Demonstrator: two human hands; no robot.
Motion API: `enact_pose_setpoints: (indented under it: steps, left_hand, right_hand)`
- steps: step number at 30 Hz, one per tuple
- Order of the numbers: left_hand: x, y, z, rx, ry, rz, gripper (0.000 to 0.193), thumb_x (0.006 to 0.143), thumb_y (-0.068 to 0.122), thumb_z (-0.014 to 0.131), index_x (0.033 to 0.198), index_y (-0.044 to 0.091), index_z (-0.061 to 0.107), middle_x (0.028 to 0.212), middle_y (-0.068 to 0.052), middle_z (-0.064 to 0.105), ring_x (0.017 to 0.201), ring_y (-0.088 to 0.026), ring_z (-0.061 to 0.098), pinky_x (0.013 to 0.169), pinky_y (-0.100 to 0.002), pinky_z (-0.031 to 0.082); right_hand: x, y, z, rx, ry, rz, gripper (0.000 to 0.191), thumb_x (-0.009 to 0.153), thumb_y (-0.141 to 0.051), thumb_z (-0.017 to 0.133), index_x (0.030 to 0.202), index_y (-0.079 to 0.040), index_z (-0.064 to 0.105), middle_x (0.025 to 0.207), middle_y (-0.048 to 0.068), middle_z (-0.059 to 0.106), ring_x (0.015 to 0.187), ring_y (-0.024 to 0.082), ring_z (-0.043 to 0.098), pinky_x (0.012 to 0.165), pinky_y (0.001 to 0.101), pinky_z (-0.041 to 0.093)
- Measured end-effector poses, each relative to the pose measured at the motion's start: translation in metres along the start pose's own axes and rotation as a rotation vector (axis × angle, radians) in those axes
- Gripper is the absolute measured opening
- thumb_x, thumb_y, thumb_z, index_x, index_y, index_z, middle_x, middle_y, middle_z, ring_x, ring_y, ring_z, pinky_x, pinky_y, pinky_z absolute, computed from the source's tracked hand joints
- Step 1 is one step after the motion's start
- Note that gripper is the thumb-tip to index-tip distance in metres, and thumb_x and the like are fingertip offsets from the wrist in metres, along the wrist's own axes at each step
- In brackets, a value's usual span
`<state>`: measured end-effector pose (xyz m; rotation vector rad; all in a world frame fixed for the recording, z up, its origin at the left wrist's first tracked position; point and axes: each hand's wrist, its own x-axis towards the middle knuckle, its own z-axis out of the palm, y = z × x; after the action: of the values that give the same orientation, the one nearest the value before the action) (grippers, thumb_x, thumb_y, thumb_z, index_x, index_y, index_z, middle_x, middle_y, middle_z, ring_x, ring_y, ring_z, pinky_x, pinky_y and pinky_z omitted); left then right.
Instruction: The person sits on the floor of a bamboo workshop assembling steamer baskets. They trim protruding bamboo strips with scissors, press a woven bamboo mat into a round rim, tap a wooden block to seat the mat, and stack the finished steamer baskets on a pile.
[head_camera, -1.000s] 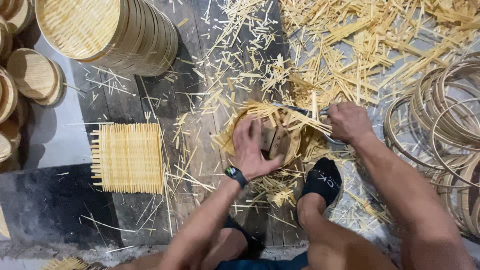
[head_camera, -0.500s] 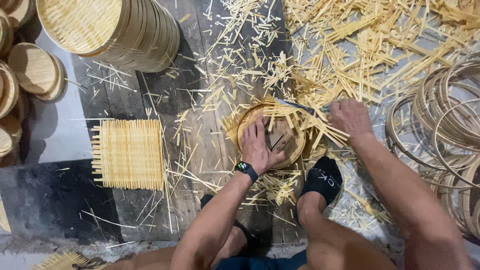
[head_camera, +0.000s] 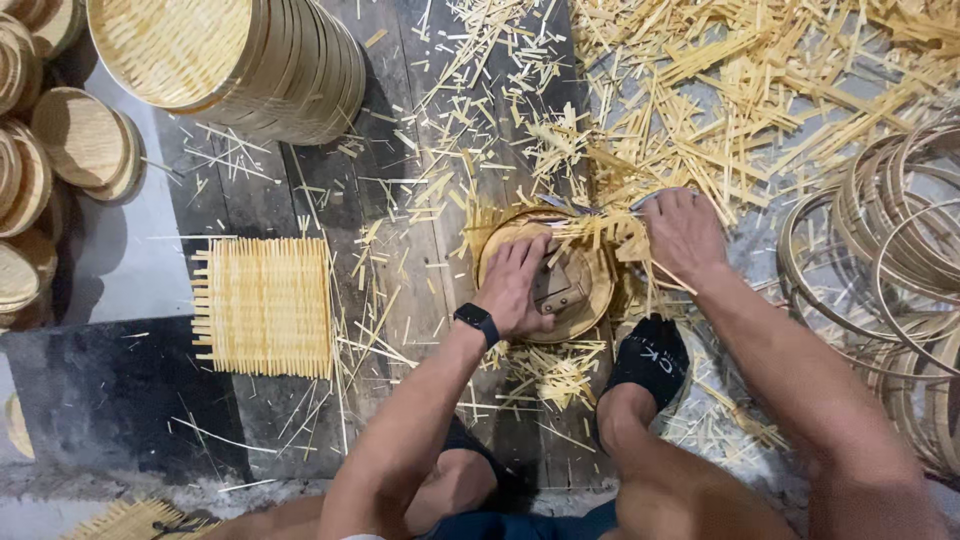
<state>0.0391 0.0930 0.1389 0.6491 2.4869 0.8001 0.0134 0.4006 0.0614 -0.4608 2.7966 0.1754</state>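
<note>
Presently, findings run left to right across the head view.

1. Far left: small round woven lids (head_camera: 75, 140) lie stacked at the edge, and a large stack of bamboo steamer trays (head_camera: 240, 60) lies on its side above. Both stand well apart from the work.
2. A square woven bamboo mat (head_camera: 265, 305) lies flat on the dark wooden boards (head_camera: 400, 250), loose splinters scattered around it.
3. The left hand (head_camera: 515, 285), with a black smartwatch (head_camera: 477, 322) at the wrist, presses spread and flat on the round bamboo steamer base (head_camera: 590, 300) at centre. It grips nothing; it pins the piece.
4. The right hand (head_camera: 685, 235) is closed on the far rim among protruding slat ends (head_camera: 600, 235). A thin blade seems to show there; what the hand grips I cannot tell for certain.
5. Judgement: trimming goes best with the pinning fingers kept behind the cutting edge and the base turned in small steps.
6. A foot in a black sock (head_camera: 650, 360) rests just beside the base, crowding the near side.
7. Right: offcuts (head_camera: 760, 100) heap thickly, and bamboo hoops (head_camera: 890, 250) crowd the edge. Open room lies mainly leftward on the boards.
</note>
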Motion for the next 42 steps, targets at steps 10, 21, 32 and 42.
enact_pose_setpoints:
  steps: [10, 21, 32, 42]
  left_hand:
    - [-0.004, 0.039, 0.038, 0.140, 0.248, -0.370, 0.117, 0.075, 0.053, 0.080, 0.164, 0.020, 0.013, 0.145, -0.042, 0.033, 0.135, -0.058, 0.034, 0.113, -0.068, 0.027]
    - [-0.006, 0.028, 0.006, 0.144, 0.003, -0.178, 0.121, 0.064, 0.037, 0.089, 0.162, 0.032, 0.019, 0.151, -0.036, 0.033, 0.133, -0.053, 0.040, 0.111, -0.062, 0.031]
    - [0.000, -0.017, 0.022, 0.305, -0.116, 0.026, 0.101, 0.072, 0.007, 0.075, 0.157, 0.042, 0.032, 0.159, -0.022, 0.034, 0.140, -0.045, 0.041, 0.118, -0.062, 0.025]
    - [0.002, 0.012, 0.020, 0.082, 0.064, -0.203, 0.110, 0.061, 0.059, 0.082, 0.151, 0.017, 0.034, 0.145, -0.015, 0.053, 0.135, -0.035, 0.046, 0.112, -0.070, 0.015]
  right_hand:
    - [-0.015, 0.005, -0.026, 0.048, 0.070, 0.002, 0.021, 0.099, -0.020, 0.054, 0.110, -0.004, 0.064, 0.105, 0.016, 0.065, 0.101, 0.029, 0.064, 0.092, 0.0427, 0.055]
    - [-0.008, 0.001, -0.037, 0.082, -0.078, 0.038, 0.050, 0.088, -0.051, 0.063, 0.106, -0.004, 0.065, 0.102, 0.018, 0.067, 0.097, 0.030, 0.065, 0.085, 0.0425, 0.055]
    - [-0.008, 0.014, 0.000, -0.053, -0.194, -0.025, 0.033, 0.087, -0.032, 0.071, 0.109, -0.008, 0.066, 0.101, 0.012, 0.067, 0.096, 0.023, 0.066, 0.089, 0.0381, 0.057]
    - [-0.002, 0.020, 0.011, -0.004, -0.138, -0.035, 0.033, 0.090, -0.025, 0.062, 0.117, -0.007, 0.060, 0.105, 0.012, 0.066, 0.100, 0.026, 0.066, 0.082, 0.0381, 0.058]
